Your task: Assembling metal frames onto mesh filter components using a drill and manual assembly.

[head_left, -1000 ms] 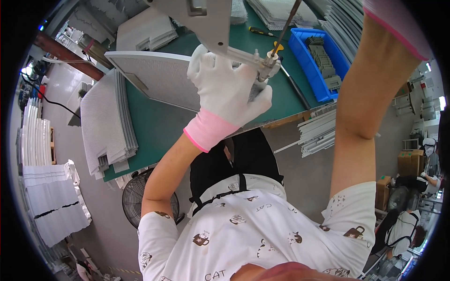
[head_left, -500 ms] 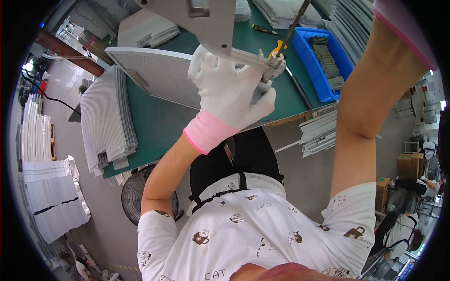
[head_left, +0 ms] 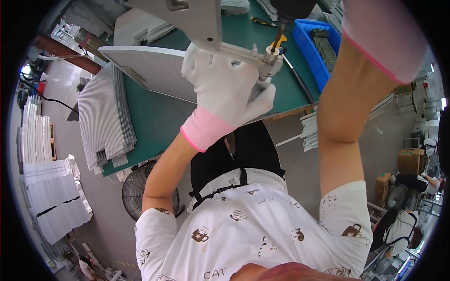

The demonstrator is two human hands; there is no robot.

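My left hand (head_left: 225,86), in a white glove with a pink cuff, is closed around a grey metal jig (head_left: 201,23) at the end of a white-framed mesh panel (head_left: 159,77). Its fingertips are partly hidden behind the jig. Beside my left thumb, the jig carries a round metal bushing (head_left: 271,55). A thin drill bit (head_left: 278,38) points down into this bushing from a dark chuck (head_left: 293,7) at the top edge. My right hand (head_left: 384,33), gloved too, is raised at the upper right; its fingers lie outside the view.
On the green table (head_left: 152,124) lie stacked mesh sheets (head_left: 105,117), a yellow-and-black screwdriver (head_left: 263,21), a long dark-handled tool (head_left: 300,79) and a blue bin (head_left: 323,77) of metal parts. A black fan (head_left: 136,189) stands at lower left. White strips (head_left: 309,131) jut out below the table edge.
My right arm has swung left and lower, bringing the dark chuck into view above the jig. The bit stands steeper over the bushing. My left hand keeps its grip, shifted slightly left.
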